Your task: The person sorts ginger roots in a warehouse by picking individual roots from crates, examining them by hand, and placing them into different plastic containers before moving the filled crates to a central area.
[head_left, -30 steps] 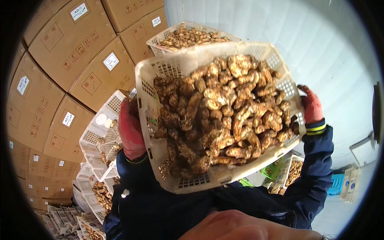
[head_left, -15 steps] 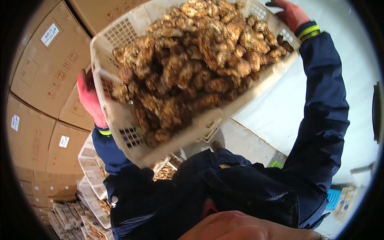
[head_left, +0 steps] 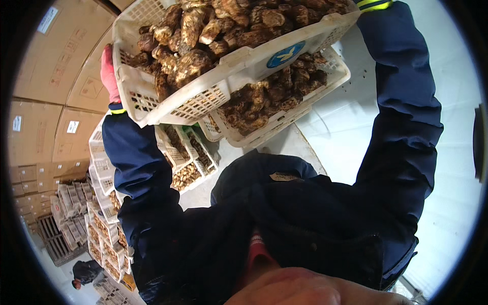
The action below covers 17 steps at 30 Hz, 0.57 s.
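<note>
A white plastic crate with slotted walls is held up at the top of the view, tilted, a blue oval label on its near side. Knobbly brown mushrooms, by their look thick-stemmed, fill it. My left hand, in a pinkish-red glove, grips the crate's left end; its fingertips are partly hidden. Of my right arm only the dark sleeve and yellow cuff show, beside the crate's right end; the right hand lies beyond the upper edge. Below the held crate is a second white crate with similar brown mushrooms.
Cardboard cartons are stacked along the left. More filled crates stand on the floor, with further stacked crates at lower left. Another person is near dark pallets there. A pale wall or panel runs along the right.
The held crate has moved up and away, tipping so its near side shows. The second crate beneath has come into view. My right hand has passed out of the top of the picture.
</note>
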Motion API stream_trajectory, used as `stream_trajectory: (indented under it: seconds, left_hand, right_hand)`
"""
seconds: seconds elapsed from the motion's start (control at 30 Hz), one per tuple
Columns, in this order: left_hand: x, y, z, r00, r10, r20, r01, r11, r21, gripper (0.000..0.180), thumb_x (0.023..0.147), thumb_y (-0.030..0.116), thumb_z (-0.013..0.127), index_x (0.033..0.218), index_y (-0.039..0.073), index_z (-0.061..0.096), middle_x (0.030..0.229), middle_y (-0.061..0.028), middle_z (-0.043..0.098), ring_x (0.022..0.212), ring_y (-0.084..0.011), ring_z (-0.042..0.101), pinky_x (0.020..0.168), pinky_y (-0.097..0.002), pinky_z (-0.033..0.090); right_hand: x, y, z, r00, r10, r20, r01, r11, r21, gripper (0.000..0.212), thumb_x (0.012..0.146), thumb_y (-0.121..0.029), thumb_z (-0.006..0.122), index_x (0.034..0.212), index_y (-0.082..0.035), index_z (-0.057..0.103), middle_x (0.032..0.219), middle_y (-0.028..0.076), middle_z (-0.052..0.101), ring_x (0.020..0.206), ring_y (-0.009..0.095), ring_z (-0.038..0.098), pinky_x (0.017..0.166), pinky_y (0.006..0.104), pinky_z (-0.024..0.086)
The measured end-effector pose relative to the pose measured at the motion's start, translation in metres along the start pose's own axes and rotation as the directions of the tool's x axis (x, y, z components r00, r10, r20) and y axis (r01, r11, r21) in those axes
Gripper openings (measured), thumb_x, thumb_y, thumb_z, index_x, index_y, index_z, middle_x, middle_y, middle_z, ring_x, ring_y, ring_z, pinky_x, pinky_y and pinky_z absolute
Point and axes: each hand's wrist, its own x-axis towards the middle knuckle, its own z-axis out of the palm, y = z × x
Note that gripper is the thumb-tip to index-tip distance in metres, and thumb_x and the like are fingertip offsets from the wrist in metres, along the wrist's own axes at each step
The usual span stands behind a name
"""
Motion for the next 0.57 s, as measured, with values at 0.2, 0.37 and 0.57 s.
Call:
stream_trajectory:
  seconds: [0.2, 0.37, 0.57]
  left_hand:
    - [0.014, -0.072, -0.012, 0.981, 0.11, -0.159, 0.016, 0.772, 0.635, 0.032, 0.089, 0.013, 0.04, 0.118, 0.003, 0.047, 0.101, -0.0141, 0.058, 0.076, -0.02, 0.059, 0.07, -0.0311, 0.048]
    - [-0.062, -0.109, -0.054, 0.991, -0.031, -0.13, 0.107, 0.769, 0.63, 0.027, 0.088, 0.018, 0.044, 0.108, 0.001, 0.051, 0.093, -0.014, 0.061, 0.082, -0.0219, 0.058, 0.076, -0.0332, 0.045]
    - [-0.184, -0.132, -0.007, 0.91, -0.331, -0.251, 0.342, 0.94, -0.001, 0.047, 0.088, 0.037, 0.046, 0.111, -0.004, 0.049, 0.093, -0.0106, 0.058, 0.076, -0.0187, 0.054, 0.067, -0.0281, 0.043]
  right_hand:
    - [0.0, 0.018, 0.062, 0.919, -0.366, 0.145, 0.334, 0.92, 0.204, 0.026, 0.09, -0.018, 0.047, 0.106, 0.0, 0.057, 0.099, 0.011, 0.062, 0.086, 0.016, 0.059, 0.075, 0.0224, 0.049]
    - [-0.078, 0.021, 0.065, 0.925, -0.375, 0.055, 0.294, 0.801, 0.521, 0.042, 0.089, -0.03, 0.045, 0.114, 0.002, 0.051, 0.109, 0.017, 0.058, 0.098, 0.024, 0.058, 0.087, 0.0332, 0.047]
    - [-0.156, 0.0, 0.062, 0.937, -0.053, 0.345, -0.112, 0.89, 0.442, 0.043, 0.09, -0.023, 0.04, 0.122, 0.006, 0.043, 0.115, 0.018, 0.054, 0.106, 0.025, 0.053, 0.095, 0.0328, 0.036]
